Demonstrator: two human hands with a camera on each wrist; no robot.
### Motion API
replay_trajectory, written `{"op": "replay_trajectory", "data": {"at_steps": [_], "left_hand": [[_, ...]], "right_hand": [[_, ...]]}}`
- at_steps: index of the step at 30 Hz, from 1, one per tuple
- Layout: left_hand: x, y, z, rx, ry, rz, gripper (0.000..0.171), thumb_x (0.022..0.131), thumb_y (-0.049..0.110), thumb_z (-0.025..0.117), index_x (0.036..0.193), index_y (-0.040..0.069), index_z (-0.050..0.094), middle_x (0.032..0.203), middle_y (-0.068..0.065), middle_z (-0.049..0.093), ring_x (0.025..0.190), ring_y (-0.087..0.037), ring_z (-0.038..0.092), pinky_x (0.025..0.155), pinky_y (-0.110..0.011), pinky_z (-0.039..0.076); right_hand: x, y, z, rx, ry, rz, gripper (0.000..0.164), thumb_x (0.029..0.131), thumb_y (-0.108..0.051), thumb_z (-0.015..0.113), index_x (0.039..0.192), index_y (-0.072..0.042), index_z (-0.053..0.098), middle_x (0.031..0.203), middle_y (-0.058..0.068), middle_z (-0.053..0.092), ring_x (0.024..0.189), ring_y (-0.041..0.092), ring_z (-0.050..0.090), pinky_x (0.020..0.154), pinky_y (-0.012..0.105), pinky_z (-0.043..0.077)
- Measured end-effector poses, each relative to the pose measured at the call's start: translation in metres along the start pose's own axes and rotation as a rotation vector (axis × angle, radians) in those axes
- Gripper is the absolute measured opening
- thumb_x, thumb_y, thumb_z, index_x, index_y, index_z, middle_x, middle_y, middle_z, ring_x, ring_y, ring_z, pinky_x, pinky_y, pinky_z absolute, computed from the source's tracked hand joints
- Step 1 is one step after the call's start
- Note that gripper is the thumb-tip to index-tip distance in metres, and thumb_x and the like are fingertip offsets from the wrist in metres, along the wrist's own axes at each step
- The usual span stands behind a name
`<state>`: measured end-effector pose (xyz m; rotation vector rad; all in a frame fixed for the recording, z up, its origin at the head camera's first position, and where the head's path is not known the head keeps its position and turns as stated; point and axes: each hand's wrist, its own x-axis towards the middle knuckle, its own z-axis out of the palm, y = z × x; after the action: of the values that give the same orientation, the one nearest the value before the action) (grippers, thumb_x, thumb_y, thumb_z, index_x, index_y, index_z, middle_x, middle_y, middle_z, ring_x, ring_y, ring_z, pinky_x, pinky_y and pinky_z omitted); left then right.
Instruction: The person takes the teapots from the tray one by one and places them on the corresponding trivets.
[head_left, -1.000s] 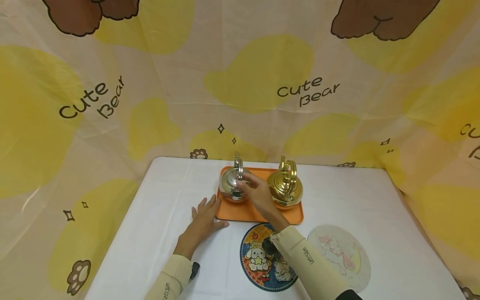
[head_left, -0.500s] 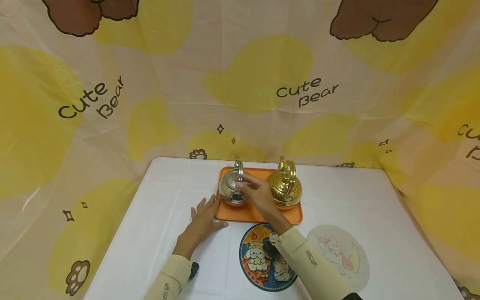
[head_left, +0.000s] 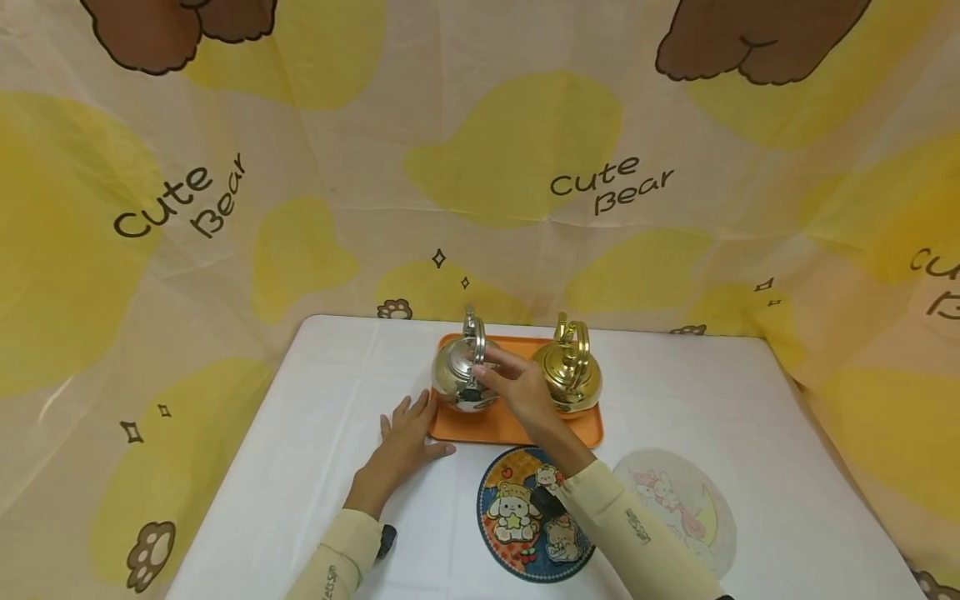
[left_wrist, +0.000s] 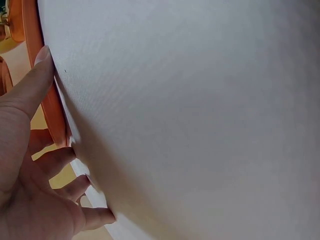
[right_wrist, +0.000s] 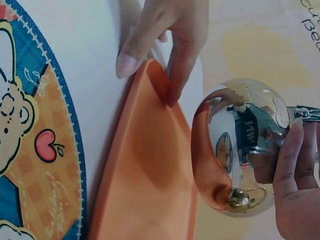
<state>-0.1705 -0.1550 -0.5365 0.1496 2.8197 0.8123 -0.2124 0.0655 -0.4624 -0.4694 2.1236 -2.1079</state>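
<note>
The right hand (head_left: 525, 396) pinches the handle of a shiny silver round metal kettle (head_left: 454, 375) at the left end of a rectangular orange tray (head_left: 483, 429). The left hand (head_left: 405, 443), fingers spread apart, touches the tray's near left corner, and a shiny gold round metal kettle (head_left: 577, 388) stands upright at the tray's right end.

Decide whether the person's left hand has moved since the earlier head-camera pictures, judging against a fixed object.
No: in the head view, the left hand keeps its place beside the orange tray, with no visible shift against the round patterned mat.
</note>
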Motion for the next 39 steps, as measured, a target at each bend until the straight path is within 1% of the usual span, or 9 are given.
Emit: {"op": "replay_trajectory", "data": {"at_steps": [4, 10, 15, 19, 24, 27, 29, 34, 39], "left_hand": [[-0.001, 0.001, -0.001, 0.005, 0.007, 0.005, 0.1, 0.089, 0.037, 0.086, 0.167, 0.007, 0.031, 0.173, -0.02, 0.028, 0.159, -0.052, 0.017, 0.119, -0.082, 0.005], [-0.003, 0.002, -0.002, 0.001, 0.017, 0.012, 0.099, 0.089, 0.035, 0.087, 0.166, 0.005, 0.033, 0.171, -0.022, 0.031, 0.158, -0.053, 0.02, 0.118, -0.084, 0.007], [-0.002, 0.002, -0.001, 0.008, 0.024, 0.024, 0.098, 0.088, 0.035, 0.087, 0.165, 0.003, 0.035, 0.17, -0.023, 0.032, 0.157, -0.055, 0.021, 0.117, -0.085, 0.009], [-0.002, 0.001, -0.001, 0.012, 0.026, 0.031, 0.096, 0.088, 0.036, 0.087, 0.164, 0.003, 0.038, 0.17, -0.024, 0.033, 0.157, -0.055, 0.022, 0.117, -0.086, 0.01], [-0.002, 0.002, -0.001, 0.003, 0.021, 0.029, 0.096, 0.088, 0.038, 0.087, 0.164, 0.005, 0.038, 0.171, -0.023, 0.032, 0.157, -0.054, 0.021, 0.117, -0.085, 0.01], [-0.002, 0.002, -0.001, -0.007, 0.02, 0.027, 0.097, 0.088, 0.037, 0.087, 0.165, 0.008, 0.036, 0.171, -0.023, 0.032, 0.158, -0.054, 0.021, 0.117, -0.085, 0.009], [-0.003, 0.002, -0.001, -0.011, 0.021, 0.026, 0.098, 0.088, 0.037, 0.087, 0.166, 0.009, 0.035, 0.171, -0.022, 0.032, 0.158, -0.054, 0.021, 0.118, -0.084, 0.009], [-0.005, 0.002, -0.003, -0.026, 0.029, 0.029, 0.097, 0.088, 0.036, 0.087, 0.166, 0.01, 0.036, 0.171, -0.023, 0.031, 0.158, -0.054, 0.02, 0.118, -0.084, 0.007], [-0.005, 0.002, -0.003, -0.03, 0.032, 0.037, 0.096, 0.088, 0.035, 0.087, 0.166, 0.01, 0.037, 0.171, -0.024, 0.031, 0.158, -0.054, 0.02, 0.118, -0.084, 0.007]], "right_hand": [[-0.005, -0.008, -0.002, 0.014, -0.018, -0.019, 0.04, 0.103, -0.013, 0.07, 0.143, -0.005, 0.067, 0.13, 0.018, 0.074, 0.097, 0.018, 0.073, 0.081, 0.032, 0.064], [-0.012, -0.017, -0.004, 0.025, -0.034, -0.039, 0.042, 0.103, -0.012, 0.071, 0.144, -0.005, 0.066, 0.132, 0.018, 0.074, 0.099, 0.017, 0.072, 0.083, 0.035, 0.065], [-0.018, -0.023, -0.005, 0.029, -0.056, -0.061, 0.044, 0.103, -0.011, 0.07, 0.145, -0.001, 0.063, 0.133, 0.021, 0.072, 0.097, 0.017, 0.071, 0.082, 0.037, 0.065], [-0.022, -0.027, -0.008, 0.03, -0.075, -0.077, 0.044, 0.104, -0.011, 0.069, 0.146, -0.001, 0.063, 0.131, 0.023, 0.072, 0.096, 0.016, 0.071, 0.08, 0.036, 0.065], [-0.027, -0.03, -0.011, 0.05, -0.087, -0.117, 0.041, 0.103, -0.007, 0.069, 0.142, 0.002, 0.064, 0.131, 0.028, 0.07, 0.092, 0.016, 0.07, 0.076, 0.036, 0.065], [-0.031, -0.033, -0.013, 0.043, -0.09, -0.113, 0.041, 0.102, -0.007, 0.069, 0.143, 0.001, 0.065, 0.128, 0.028, 0.071, 0.091, 0.015, 0.071, 0.075, 0.035, 0.066], [-0.033, -0.033, -0.014, 0.034, -0.095, -0.119, 0.041, 0.102, -0.007, 0.069, 0.143, 0.001, 0.065, 0.13, 0.027, 0.071, 0.091, 0.016, 0.071, 0.075, 0.035, 0.066], [-0.038, -0.033, -0.017, 0.027, -0.111, -0.149, 0.041, 0.102, -0.005, 0.068, 0.142, 0.005, 0.063, 0.132, 0.029, 0.07, 0.09, 0.02, 0.07, 0.074, 0.037, 0.066], [-0.043, -0.035, -0.02, 0.029, -0.115, -0.145, 0.042, 0.102, -0.007, 0.069, 0.142, 0.005, 0.063, 0.132, 0.03, 0.069, 0.091, 0.018, 0.071, 0.074, 0.037, 0.066]]}}
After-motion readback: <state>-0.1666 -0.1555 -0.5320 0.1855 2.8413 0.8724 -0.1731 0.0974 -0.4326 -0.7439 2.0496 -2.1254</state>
